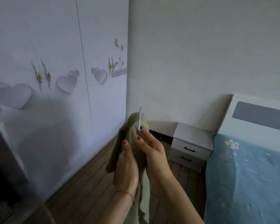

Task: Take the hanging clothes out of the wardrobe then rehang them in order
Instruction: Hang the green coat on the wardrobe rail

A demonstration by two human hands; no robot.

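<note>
Your left hand [128,160]: It holds the green cloth [132,143] from the left side. The thumb presses on the front of the cloth and the other fingers are tucked behind it, so you cannot see them.

Your right hand [152,147]: It pinches the bottom end of the thin pale hanger piece [139,118] between thumb and fingers. The hand rests against the right side of the cloth.

Where the cloth is: It is up in front of you, between your two hands. The top is bunched over the hanger piece and the rest hangs down past your wrists toward the wooden floor [87,183].

Which way the hanger piece points: It stands almost straight up, leaning a little to the right, with its tip poking out just above the cloth. Your right fingertips are right under it, so that hand is the one that guides it.

Where the wardrobe is: The wardrobe [55,78] is to your left, and the doors you can see look closed. Your left hand is the nearer one to it.

Other things: A small white bedside table [191,143] and a bed with a blue sheet [249,175] are on your right.

Step, as a guess: You seem to be fitting the cloth onto its hanger before it goes back on the rail.
</note>
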